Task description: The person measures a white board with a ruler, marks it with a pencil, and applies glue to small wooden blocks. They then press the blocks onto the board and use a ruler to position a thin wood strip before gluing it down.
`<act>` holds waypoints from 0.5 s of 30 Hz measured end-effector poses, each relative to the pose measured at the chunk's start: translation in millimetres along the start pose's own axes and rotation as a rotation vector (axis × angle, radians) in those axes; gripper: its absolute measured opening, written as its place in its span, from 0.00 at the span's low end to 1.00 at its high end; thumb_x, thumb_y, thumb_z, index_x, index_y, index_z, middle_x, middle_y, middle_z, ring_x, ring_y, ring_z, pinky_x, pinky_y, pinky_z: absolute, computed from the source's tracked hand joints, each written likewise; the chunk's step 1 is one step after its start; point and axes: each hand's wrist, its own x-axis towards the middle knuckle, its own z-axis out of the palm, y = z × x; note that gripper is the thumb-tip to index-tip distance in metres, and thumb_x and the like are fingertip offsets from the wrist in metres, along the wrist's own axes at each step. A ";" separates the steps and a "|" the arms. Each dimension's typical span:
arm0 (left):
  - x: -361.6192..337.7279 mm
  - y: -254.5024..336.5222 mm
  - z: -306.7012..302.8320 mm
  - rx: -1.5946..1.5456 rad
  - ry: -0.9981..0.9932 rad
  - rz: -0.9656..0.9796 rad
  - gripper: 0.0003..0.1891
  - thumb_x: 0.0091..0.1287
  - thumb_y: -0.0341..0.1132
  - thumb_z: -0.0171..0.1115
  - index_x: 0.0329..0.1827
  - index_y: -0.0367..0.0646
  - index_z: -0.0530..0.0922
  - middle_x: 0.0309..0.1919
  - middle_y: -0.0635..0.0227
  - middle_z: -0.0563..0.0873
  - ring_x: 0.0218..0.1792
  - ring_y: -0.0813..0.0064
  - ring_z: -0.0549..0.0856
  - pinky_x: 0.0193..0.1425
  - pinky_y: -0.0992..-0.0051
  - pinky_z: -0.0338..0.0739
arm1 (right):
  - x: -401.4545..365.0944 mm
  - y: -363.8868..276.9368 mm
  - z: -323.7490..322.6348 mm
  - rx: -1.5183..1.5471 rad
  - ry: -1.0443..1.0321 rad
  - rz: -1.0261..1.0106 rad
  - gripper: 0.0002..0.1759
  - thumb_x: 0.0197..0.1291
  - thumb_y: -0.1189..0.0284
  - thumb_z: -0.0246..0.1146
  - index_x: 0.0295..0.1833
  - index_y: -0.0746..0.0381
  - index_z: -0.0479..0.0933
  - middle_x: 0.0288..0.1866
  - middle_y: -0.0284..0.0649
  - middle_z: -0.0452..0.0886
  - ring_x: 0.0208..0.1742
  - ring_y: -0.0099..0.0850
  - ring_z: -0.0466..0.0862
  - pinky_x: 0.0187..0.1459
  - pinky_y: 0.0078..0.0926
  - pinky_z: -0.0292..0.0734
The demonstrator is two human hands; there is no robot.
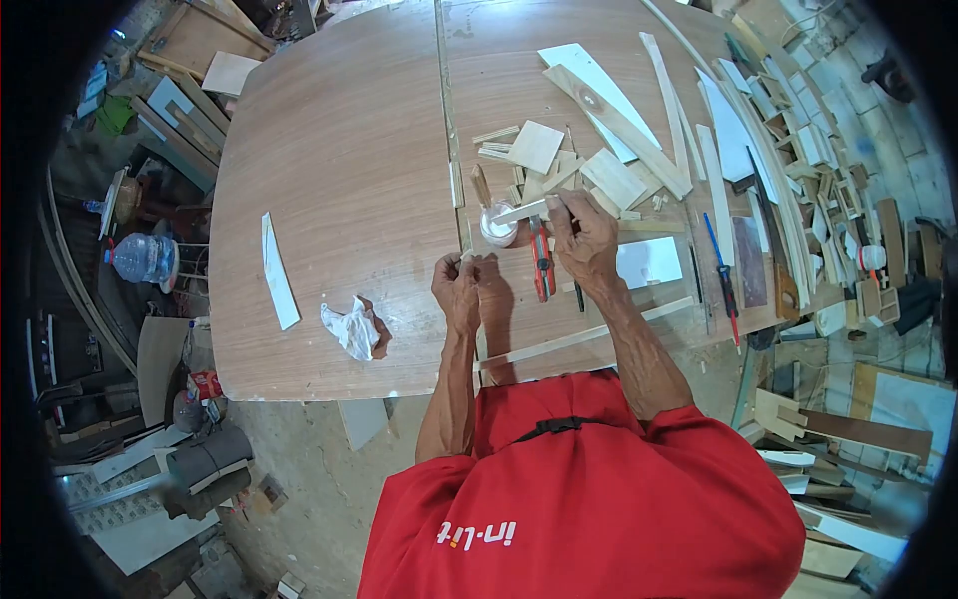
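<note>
My right hand (583, 235) pinches a short, flat wooden strip (521, 212), whose far end reaches over a small jar of white paste (499, 228). A wooden handle (481, 186) stands up out of the jar. My left hand (458, 290) is closed at the tabletop just left of the jar, fingertips together on a small pale piece of wood (466, 256) that is mostly hidden. Between the hands lies a red utility knife (542, 265), close to my right wrist.
Wooden squares (536, 147), boards (624, 130) and sticks are heaped beyond my right hand. A screwdriver (722, 270) lies at right. A crumpled white cloth (351, 327) and a white strip (278, 272) rest on the table's left half. A long strip (589, 332) lies near the front edge.
</note>
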 end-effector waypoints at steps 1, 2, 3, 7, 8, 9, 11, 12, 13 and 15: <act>2.2 -5.0 -4.4 -0.030 -0.018 0.005 0.08 0.70 0.32 0.65 0.43 0.37 0.78 0.29 0.71 0.81 0.28 0.84 0.78 0.31 0.82 0.72 | 2.5 0.6 2.0 -0.025 -0.042 -0.057 0.07 0.65 0.75 0.63 0.44 0.67 0.81 0.32 0.45 0.82 0.26 0.38 0.82 0.29 0.32 0.76; 3.4 -9.8 -8.8 -0.059 -0.035 0.010 0.09 0.68 0.32 0.67 0.45 0.38 0.79 0.30 0.71 0.83 0.28 0.84 0.79 0.31 0.83 0.72 | 4.0 2.7 4.9 -0.023 -0.044 -0.057 0.07 0.65 0.75 0.63 0.44 0.67 0.81 0.32 0.45 0.82 0.26 0.38 0.82 0.29 0.32 0.76; 2.4 -9.7 -9.9 -0.059 -0.034 0.009 0.09 0.68 0.32 0.67 0.45 0.38 0.79 0.30 0.71 0.83 0.28 0.84 0.79 0.31 0.83 0.72 | 6.2 4.4 7.6 -0.061 -0.057 -0.144 0.07 0.65 0.75 0.63 0.44 0.67 0.81 0.32 0.45 0.82 0.28 0.38 0.82 0.29 0.32 0.76; -1.6 -8.8 -12.9 -0.004 -0.021 0.006 0.08 0.68 0.32 0.67 0.42 0.37 0.79 0.30 0.70 0.83 0.27 0.84 0.79 0.31 0.83 0.72 | 11.5 -1.0 8.6 -0.207 -0.155 -0.295 0.07 0.61 0.75 0.65 0.44 0.65 0.82 0.35 0.43 0.83 0.34 0.40 0.84 0.33 0.35 0.77; -2.6 -8.5 -13.3 -0.004 -0.021 0.006 0.07 0.68 0.32 0.66 0.41 0.37 0.79 0.30 0.70 0.83 0.27 0.84 0.79 0.31 0.83 0.72 | 11.6 -0.8 10.3 -0.207 -0.156 -0.295 0.07 0.61 0.75 0.65 0.44 0.65 0.82 0.35 0.43 0.83 0.34 0.40 0.84 0.33 0.35 0.77; -2.1 -9.1 -13.7 -0.006 -0.021 0.006 0.07 0.68 0.32 0.66 0.41 0.37 0.79 0.30 0.70 0.83 0.27 0.84 0.79 0.31 0.83 0.72 | 12.7 0.1 12.3 -0.231 -0.177 -0.317 0.07 0.60 0.76 0.65 0.44 0.64 0.82 0.35 0.43 0.83 0.35 0.39 0.84 0.33 0.35 0.78; -2.3 -10.2 -15.8 0.018 -0.029 -0.017 0.07 0.68 0.32 0.66 0.41 0.37 0.79 0.30 0.70 0.83 0.27 0.83 0.79 0.31 0.83 0.73 | 13.8 0.7 15.8 -0.255 -0.200 -0.337 0.08 0.59 0.76 0.65 0.44 0.63 0.82 0.35 0.42 0.83 0.36 0.39 0.84 0.33 0.35 0.79; -3.4 -8.2 -15.3 0.017 -0.028 -0.017 0.07 0.68 0.32 0.66 0.41 0.37 0.79 0.30 0.70 0.83 0.27 0.83 0.79 0.31 0.83 0.73 | 14.7 1.0 17.3 -0.261 -0.236 -0.368 0.07 0.59 0.74 0.66 0.43 0.62 0.81 0.34 0.40 0.82 0.36 0.38 0.85 0.33 0.35 0.80; -4.4 -6.2 -14.5 0.007 -0.022 -0.051 0.07 0.68 0.32 0.66 0.41 0.37 0.79 0.30 0.70 0.83 0.27 0.83 0.79 0.31 0.82 0.73 | 15.5 1.1 18.0 -0.266 -0.271 -0.399 0.08 0.58 0.72 0.67 0.42 0.62 0.80 0.33 0.39 0.80 0.36 0.36 0.85 0.33 0.35 0.81; -7.3 -3.1 -12.5 -0.004 -0.015 -0.086 0.07 0.68 0.32 0.66 0.41 0.38 0.79 0.30 0.69 0.83 0.28 0.83 0.80 0.31 0.82 0.74 | 15.9 1.1 17.2 -0.249 -0.299 -0.394 0.08 0.58 0.72 0.66 0.42 0.62 0.80 0.34 0.39 0.81 0.36 0.36 0.85 0.33 0.35 0.81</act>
